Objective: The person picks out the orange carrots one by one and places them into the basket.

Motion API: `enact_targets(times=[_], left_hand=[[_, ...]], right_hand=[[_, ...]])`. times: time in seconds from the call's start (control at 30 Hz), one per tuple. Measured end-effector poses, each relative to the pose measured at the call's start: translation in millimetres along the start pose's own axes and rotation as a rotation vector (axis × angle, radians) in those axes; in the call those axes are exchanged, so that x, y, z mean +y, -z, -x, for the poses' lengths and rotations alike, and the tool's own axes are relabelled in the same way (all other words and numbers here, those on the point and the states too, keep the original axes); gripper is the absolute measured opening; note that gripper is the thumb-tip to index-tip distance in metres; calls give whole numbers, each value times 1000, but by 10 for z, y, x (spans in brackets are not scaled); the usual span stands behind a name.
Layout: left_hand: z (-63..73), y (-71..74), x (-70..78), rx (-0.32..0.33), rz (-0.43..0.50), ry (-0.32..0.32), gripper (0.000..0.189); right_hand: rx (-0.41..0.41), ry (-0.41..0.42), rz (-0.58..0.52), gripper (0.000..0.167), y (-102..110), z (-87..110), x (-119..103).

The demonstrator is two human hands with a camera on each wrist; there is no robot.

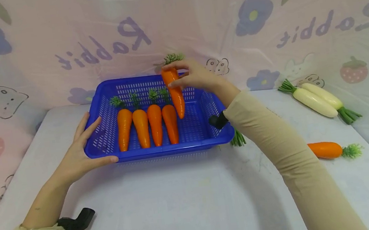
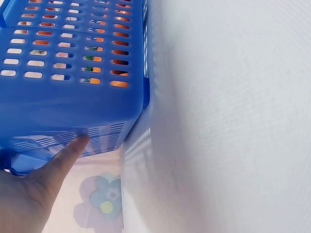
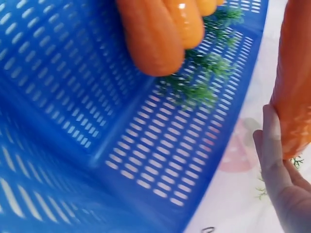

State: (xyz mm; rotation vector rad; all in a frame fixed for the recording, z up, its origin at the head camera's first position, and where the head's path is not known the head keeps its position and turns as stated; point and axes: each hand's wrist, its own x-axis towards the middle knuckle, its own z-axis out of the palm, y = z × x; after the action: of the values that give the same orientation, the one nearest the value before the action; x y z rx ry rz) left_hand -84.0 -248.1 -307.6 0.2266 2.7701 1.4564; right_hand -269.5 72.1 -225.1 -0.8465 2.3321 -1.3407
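A blue slotted plastic basket (image 1: pixel 161 148) stands on the table, with several orange carrots (image 1: pixel 142 128) lying in a row inside, their leafy tops toward the back. My right hand (image 1: pixel 193 76) grips another carrot (image 1: pixel 177 96) near its leafy end, tip pointing down, above the basket's back right part. In the right wrist view that carrot (image 3: pixel 296 82) is beside the fingers, outside the rim in that view. My left hand (image 1: pixel 78 153) rests against the basket's left front corner, fingers spread and thumb along the front rim. The left wrist view shows one finger (image 2: pixel 68 150) touching the basket wall (image 2: pixel 68 102).
Two white radishes (image 1: pixel 317 99) with green stems lie at the back right of the table. One more carrot (image 1: pixel 327 150) lies at the right, partly hidden by my right sleeve. Green stems (image 1: pixel 237 139) show beside the basket's right front corner. A printed curtain (image 1: pixel 193 21) hangs behind.
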Motion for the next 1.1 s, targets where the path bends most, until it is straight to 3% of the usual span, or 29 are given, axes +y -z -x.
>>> enact_targets(times=[0.1,0.33,0.93,1.1], left_hand=[[1,-8,-6,0,3,-2,104],[0,-25,-6,1,0,-4,104],[13,-10,2,1,-3,-4,106],[6,-5,9,0,-4,-3,105]], right_hand=[[9,-37,39,54,-38,0,75],[-38,-219,77,53,-88,24,203],[-236,-335,169,55,-183,-24,406],[-266,-386,151,56,-193,-36,418]])
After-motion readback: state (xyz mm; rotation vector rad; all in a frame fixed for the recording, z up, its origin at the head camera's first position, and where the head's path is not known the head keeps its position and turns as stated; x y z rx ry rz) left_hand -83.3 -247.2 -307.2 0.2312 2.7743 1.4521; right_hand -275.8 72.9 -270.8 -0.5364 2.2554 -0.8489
